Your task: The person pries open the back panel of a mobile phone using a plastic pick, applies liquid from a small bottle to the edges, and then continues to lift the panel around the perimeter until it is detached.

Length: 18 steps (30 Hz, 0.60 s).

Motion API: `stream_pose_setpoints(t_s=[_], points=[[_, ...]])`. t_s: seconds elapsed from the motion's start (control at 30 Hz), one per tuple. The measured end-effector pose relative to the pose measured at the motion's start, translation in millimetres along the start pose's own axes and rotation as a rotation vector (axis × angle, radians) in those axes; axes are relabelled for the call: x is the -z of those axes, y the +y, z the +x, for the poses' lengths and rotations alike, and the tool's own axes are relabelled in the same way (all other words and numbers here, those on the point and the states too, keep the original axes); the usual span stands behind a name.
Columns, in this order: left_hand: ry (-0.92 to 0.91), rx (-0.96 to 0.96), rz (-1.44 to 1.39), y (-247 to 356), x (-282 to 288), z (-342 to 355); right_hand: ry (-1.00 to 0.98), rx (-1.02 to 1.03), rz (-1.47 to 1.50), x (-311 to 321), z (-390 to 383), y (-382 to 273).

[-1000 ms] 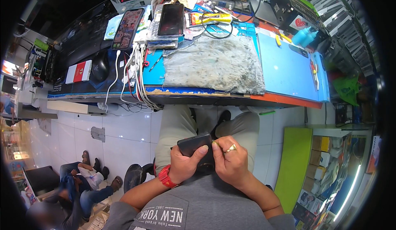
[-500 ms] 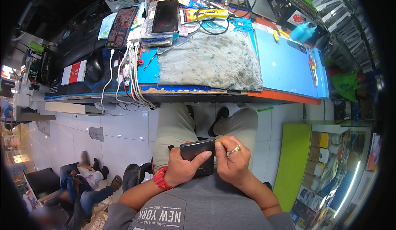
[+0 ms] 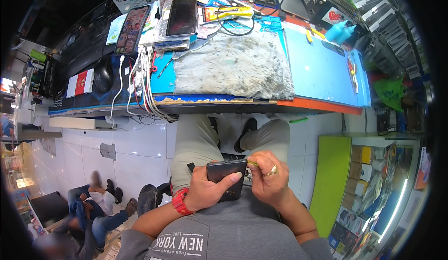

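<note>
A dark phone is held over my lap in my left hand, thumb across its face and fingers wrapped round it; its bottom edge with the ports is turned upward. My right hand, with a gold ring, is closed in a pinch on a thin yellow tool at the phone's right corner; the tool is mostly hidden by the fingers. A red watch is on my left wrist.
The bench ahead holds a grey stained cloth, a blue mat, two phones, cables, a mouse, bottles and a power supply. Other people sit at the lower left. A green panel stands at the right.
My hands and the phone have moved slightly right, and the phone is tilted, showing more of its port edge. More of the yellow tool shows. The bench sits a little higher in view.
</note>
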<state>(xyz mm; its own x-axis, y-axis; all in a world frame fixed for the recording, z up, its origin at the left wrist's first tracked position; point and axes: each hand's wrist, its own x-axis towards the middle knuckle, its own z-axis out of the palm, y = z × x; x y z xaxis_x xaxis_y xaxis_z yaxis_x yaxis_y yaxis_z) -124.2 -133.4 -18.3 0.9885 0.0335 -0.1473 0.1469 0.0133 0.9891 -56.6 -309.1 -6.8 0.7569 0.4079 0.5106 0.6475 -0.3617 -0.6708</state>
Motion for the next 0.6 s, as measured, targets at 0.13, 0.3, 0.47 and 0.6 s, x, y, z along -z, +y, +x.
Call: stream_pose_setpoints(t_s=[0.13, 0.3, 0.47, 0.6], points=[[-0.022, -0.016, 0.010, -1.7, -1.5, -0.2, -0.036, 0.034, -0.053, 7.1, -2.5, 2.8], [-0.034, 0.001, -0.010, 1.2, -2.9, 0.8, -0.047, 0.058, -0.079, 10.0, -4.8, 4.8], [-0.034, -0.001, 0.013, 0.7, -3.5, 0.9, -0.049, 0.085, -0.115, 10.0, -7.7, 7.7], [-0.042, -0.024, 0.020, -0.2, -4.3, 1.6, -0.043, 0.145, -0.205, 9.8, -8.9, 7.4]])
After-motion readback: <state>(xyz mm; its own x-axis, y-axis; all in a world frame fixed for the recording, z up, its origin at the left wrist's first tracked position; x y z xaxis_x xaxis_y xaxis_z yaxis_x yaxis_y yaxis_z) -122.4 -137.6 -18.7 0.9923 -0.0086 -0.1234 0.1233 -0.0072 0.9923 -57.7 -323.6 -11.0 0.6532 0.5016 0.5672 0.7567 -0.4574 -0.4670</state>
